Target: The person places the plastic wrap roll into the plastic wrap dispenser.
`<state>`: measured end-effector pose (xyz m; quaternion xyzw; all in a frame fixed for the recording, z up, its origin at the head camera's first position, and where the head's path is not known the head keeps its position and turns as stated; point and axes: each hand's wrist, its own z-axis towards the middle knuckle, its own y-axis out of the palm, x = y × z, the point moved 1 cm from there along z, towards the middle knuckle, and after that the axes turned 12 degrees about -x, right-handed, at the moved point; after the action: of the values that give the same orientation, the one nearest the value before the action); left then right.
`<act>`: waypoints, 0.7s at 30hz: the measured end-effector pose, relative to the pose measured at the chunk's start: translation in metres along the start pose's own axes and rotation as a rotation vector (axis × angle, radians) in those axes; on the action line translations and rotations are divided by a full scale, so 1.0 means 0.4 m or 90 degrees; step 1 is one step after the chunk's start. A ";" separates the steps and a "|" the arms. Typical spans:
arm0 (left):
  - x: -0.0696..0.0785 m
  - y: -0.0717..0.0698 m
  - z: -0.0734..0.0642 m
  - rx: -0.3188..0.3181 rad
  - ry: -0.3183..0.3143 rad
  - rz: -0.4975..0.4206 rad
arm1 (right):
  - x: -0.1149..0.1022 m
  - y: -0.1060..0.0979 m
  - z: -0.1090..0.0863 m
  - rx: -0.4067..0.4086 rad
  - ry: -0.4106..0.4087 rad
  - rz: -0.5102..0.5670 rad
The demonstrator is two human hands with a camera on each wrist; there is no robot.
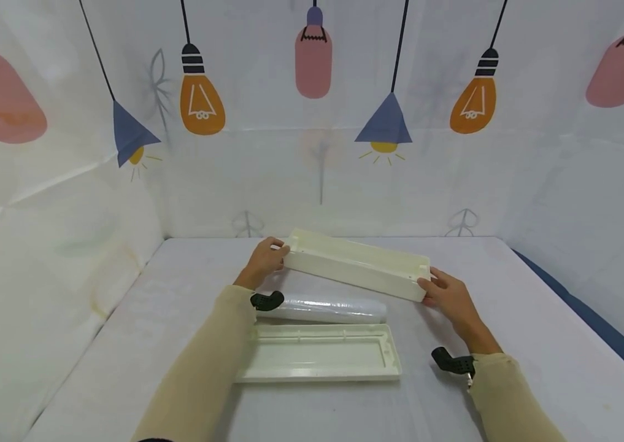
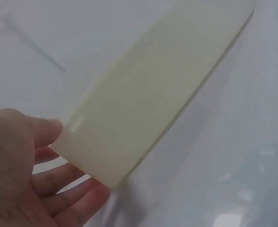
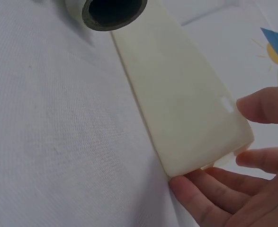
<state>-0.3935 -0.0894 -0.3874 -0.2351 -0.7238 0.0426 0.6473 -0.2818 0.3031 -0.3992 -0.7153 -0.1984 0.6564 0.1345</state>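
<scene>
Now left hand (image 1: 267, 263) and right hand (image 1: 451, 299) have fingers (image 3: 198, 195) grasping opposite ends of the long, cream, rectangular plastic box (image 1: 353, 274) between them: likely light, stiff, slick, best held there.

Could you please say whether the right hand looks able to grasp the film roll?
Probably not while the right hand holds the box, though the film roll lies uncovered at its right end.
</scene>
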 end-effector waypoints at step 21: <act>-0.013 -0.035 -0.057 -0.004 0.025 -0.047 | -0.024 0.030 0.003 0.018 -0.009 0.015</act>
<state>-0.3756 -0.1093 -0.3836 -0.2113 -0.7190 0.0118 0.6620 -0.2821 0.2879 -0.3962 -0.7110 -0.1812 0.6659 0.1353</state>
